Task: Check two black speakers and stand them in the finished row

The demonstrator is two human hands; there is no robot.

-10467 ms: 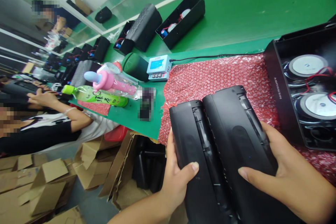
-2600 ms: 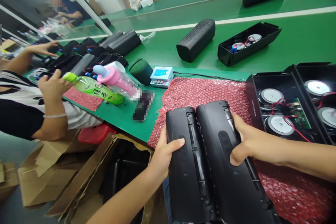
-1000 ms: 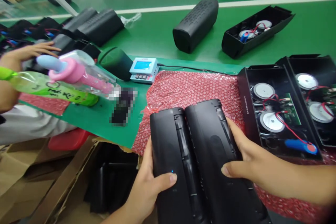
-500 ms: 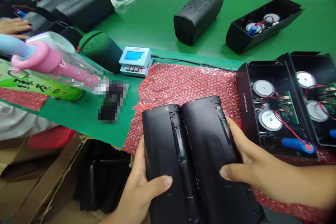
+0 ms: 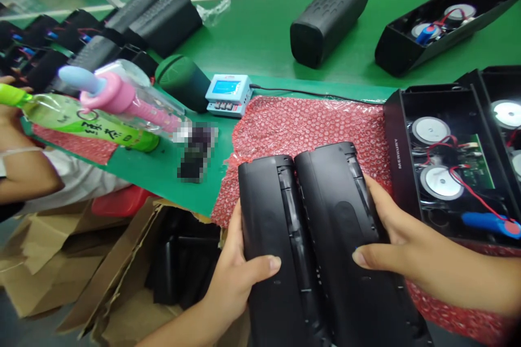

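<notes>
Hands (image 5: 240, 276) around two black housings (image 5: 309, 238)

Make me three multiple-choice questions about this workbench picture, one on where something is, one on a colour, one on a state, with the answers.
1. Where is the small blue meter?
A. beyond the bubble wrap's far left corner
B. inside the cardboard box
C. on the conveyor belt

2. What colour is the bubble wrap?
A. blue
B. red
C. clear

3. How is the nearest open speaker housing?
A. closed with a grille
B. open, drivers and wires showing
C. held in both hands

Answers: 1 A, it sits by the wrap's corner. 2 B, the sheet is red. 3 B; the left hand and right hand hold two black speaker shells instead.
</notes>
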